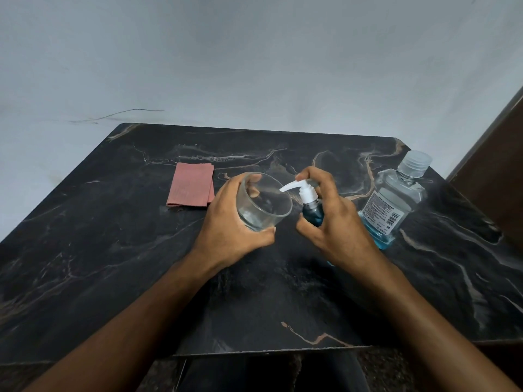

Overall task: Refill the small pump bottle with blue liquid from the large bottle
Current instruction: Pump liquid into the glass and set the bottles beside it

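My right hand (336,219) grips the small pump bottle (312,212), which holds blue liquid and has a white pump head; my index finger rests on top of the pump. The nozzle points left, over the rim of a clear glass tumbler (263,202). My left hand (232,224) holds that tumbler tilted toward the nozzle, just above the table. The large bottle (392,202) stands to the right with its clear cap on and a little blue liquid at its bottom.
A folded pink cloth (191,184) lies on the dark marble table (113,250) to the left of the glass. A pale wall rises behind the table, and a brown wooden surface (498,171) borders the right side.
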`<state>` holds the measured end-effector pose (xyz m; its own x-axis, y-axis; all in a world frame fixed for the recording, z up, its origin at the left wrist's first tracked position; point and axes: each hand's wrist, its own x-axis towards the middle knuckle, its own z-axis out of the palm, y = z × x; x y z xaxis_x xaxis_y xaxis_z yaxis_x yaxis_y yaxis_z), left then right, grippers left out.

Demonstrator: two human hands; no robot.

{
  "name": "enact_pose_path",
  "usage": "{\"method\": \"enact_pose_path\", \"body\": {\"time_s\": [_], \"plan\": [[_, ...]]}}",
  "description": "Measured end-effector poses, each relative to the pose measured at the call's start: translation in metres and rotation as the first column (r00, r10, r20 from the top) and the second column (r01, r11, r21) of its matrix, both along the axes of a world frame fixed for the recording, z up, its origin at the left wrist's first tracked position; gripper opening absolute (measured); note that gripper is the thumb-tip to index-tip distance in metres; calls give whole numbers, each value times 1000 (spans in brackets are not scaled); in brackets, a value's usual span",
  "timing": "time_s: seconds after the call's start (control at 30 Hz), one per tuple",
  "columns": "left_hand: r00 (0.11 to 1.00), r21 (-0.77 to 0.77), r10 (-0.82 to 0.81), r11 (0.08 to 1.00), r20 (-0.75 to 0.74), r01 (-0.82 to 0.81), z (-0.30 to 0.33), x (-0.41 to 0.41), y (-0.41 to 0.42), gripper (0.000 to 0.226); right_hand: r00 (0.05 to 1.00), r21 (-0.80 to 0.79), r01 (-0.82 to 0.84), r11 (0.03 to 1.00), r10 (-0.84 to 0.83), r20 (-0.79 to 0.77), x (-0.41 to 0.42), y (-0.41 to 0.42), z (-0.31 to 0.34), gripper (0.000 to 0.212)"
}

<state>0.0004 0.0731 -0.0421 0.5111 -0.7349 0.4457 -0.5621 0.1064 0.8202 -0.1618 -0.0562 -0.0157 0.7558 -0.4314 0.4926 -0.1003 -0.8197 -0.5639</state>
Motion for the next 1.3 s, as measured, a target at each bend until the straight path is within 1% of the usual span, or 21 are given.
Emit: {"method": "enact_pose_path", "body": {"time_s": [0.17, 0.3, 0.43, 0.57, 0.8, 0.87, 0.97, 1.03, 1.17, 1.3], "plan": [[1000, -1, 0, 1000, 1, 0, 0, 0, 0, 91, 1000, 16, -19, 1000, 19, 22, 0, 0, 0, 87], [1000, -3, -10, 1000, -5, 10, 0, -1, 0, 92, 1000, 3, 11, 1000, -11, 5, -1, 1, -2, 78], [1000, -13, 0, 1000, -7, 0, -1, 0, 0, 91, 1000, 22, 11, 1000, -11, 6, 0, 2, 0, 84], [1000, -6, -1, 1000, -2, 1, -1, 0, 0, 90, 999, -11, 29, 1000, -29, -43, 0, 4, 0, 77], [1000, -19, -9, 1000, -8, 9, -3, 1, 0, 89, 1000, 50, 12, 999, -13, 12, 0, 7, -2, 90], [1000, -23, 4, 1000, -31, -5, -4, 2, -1, 88, 997, 88, 15, 996, -21, 71, 0, 7, -2, 89], [990, -20, 69, 997, -125, -73, -3, 9, -4, 87, 989, 166, -12, 986, -13, 147, -3, 5, 0, 86], [976, -11, 120, 992, -182, -124, -2, 16, -9, 84, 986, 203, -42, 978, 8, 166, -5, 4, 2, 84], [957, 9, 194, 980, -215, -196, 4, 30, -19, 84, 985, 241, -67, 968, 26, 168, -5, 3, 3, 86], [935, 32, 232, 972, -268, -232, 13, 48, -38, 83, 976, 302, -70, 951, 2, 220, -1, 5, 4, 83]]}}
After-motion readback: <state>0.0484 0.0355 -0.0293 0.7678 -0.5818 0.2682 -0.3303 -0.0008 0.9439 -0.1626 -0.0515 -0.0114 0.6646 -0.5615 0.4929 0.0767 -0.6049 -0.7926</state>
